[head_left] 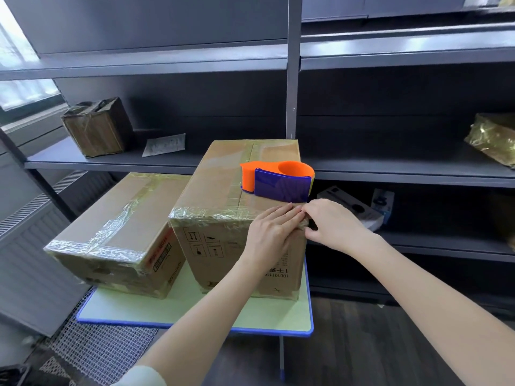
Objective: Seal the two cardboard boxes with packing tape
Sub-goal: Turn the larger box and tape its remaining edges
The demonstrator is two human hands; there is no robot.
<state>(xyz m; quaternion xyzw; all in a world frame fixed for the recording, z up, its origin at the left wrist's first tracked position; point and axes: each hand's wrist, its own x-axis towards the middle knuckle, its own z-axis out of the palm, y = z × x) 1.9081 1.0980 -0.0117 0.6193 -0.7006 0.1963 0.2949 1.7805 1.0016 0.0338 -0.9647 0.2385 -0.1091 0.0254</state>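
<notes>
Two cardboard boxes stand on a small pale-green table [195, 310]. The lower left box [117, 232] has clear tape along its top seam and edges. The taller right box [223, 196] has shiny tape along its near top edge. An orange and blue tape dispenser [278, 179] lies on top of the tall box near its right side. My left hand [270, 232] lies flat with straight fingers on the box's near right corner, pressing the tape down. My right hand [331, 221] is at the same corner, fingertips curled onto the tape end there.
Dark metal shelving [390, 168] runs behind the table. It holds a taped brown box [97, 126] at the left, a flat grey packet [164, 144], a shiny wrapped parcel [496, 137] at the right, and small product boxes [354, 207] lower down. A radiator [28, 246] stands left.
</notes>
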